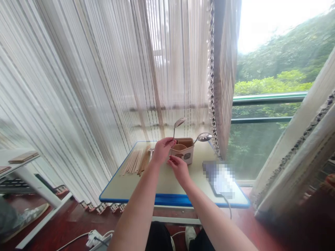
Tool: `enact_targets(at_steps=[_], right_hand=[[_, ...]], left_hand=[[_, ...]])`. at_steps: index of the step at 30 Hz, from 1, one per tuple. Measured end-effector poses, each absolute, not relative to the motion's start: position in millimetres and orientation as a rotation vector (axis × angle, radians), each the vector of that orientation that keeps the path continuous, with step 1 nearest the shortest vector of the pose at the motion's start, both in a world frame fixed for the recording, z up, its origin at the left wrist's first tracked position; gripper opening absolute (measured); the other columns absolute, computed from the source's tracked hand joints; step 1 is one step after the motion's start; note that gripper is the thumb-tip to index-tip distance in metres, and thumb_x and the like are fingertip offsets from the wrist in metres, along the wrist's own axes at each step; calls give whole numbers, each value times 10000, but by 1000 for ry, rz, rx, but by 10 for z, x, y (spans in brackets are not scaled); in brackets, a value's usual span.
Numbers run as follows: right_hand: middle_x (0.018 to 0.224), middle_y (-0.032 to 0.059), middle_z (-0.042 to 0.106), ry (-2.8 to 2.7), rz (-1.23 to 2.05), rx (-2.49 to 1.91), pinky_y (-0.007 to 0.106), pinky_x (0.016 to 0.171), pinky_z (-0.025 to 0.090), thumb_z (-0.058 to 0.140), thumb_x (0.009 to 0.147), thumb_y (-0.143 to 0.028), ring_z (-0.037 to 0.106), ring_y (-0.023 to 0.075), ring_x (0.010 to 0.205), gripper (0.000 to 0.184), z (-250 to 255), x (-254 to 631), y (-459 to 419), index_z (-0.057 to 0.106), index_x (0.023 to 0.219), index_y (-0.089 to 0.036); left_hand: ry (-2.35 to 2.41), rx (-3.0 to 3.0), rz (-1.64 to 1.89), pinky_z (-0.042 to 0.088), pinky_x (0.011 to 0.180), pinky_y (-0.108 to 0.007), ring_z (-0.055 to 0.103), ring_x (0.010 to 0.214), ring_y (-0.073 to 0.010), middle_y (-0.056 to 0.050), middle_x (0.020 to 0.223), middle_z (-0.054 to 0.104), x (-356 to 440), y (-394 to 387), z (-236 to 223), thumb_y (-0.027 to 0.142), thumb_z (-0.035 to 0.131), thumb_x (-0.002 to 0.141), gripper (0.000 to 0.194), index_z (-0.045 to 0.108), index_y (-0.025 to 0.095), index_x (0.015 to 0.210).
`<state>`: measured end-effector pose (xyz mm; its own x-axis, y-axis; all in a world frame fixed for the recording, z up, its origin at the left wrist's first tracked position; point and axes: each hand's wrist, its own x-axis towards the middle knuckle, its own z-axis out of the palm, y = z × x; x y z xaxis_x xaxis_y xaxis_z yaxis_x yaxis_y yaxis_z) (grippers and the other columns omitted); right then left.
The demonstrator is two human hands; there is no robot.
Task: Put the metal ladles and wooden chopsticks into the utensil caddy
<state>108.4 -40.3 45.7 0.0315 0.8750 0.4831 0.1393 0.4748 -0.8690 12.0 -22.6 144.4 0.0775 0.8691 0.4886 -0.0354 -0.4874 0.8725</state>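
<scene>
My left hand (162, 149) is closed on the handle of a metal spoon (179, 122), holding it upright next to a beige divided utensil holder (186, 152) on the small blue-edged table (167, 199). My right hand (178, 166) sits in front of the holder with fingers curled, touching its lower front. A second metal spoon (204, 137) stands in the holder and leans to the right. Several wooden chopsticks (136, 161) lie in a row on the table left of my left hand.
A dark flat device (219, 178) with a cable lies on the table's right side. String curtains (104, 76) hang behind the table; a window (269, 104) is at right. A white table (23, 167) and a person's shoe (34, 211) are at left. A power strip (96, 238) lies on the floor.
</scene>
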Motion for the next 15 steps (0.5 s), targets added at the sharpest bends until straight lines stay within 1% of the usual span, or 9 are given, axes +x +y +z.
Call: enact_targets(at_steps=[4, 9, 12, 15], right_hand=[[881, 68, 683, -1421, 694, -963, 317, 736, 492, 562, 758, -384, 627, 194, 767, 329, 620, 1312, -424, 655, 1002, -183], [887, 65, 692, -1441, 666, -991, 314, 713, 500, 544, 771, -371, 642, 199, 772, 327, 892, 1581, -427, 642, 1017, -180], [926, 68, 688, -1428, 621, -1003, 324, 749, 502, 544, 772, -347, 645, 198, 802, 336, 964, 1734, -421, 624, 1051, -177], [972, 86, 680, -1401, 568, -1044, 340, 768, 503, 551, 768, -343, 638, 204, 816, 332, 929, 1879, -445, 625, 1046, -176]], left_hand=[[799, 1688, 1488, 502, 815, -377, 640, 810, -179, -65, 854, 687, 339, -215, 1609, 341, 629, 727, 255, 663, 167, 909], [739, 1709, 1470, 508, 793, -362, 645, 789, -175, -67, 837, 689, 643, -73, 1852, 367, 636, 717, 295, 660, 154, 920], [667, 1734, 1492, 511, 782, -344, 645, 770, -167, -61, 799, 688, 826, 69, 1986, 334, 626, 724, 247, 662, 143, 877], [633, 1745, 1503, 511, 763, -321, 643, 743, -154, -51, 772, 686, 970, 218, 2055, 281, 613, 729, 187, 657, 146, 851]])
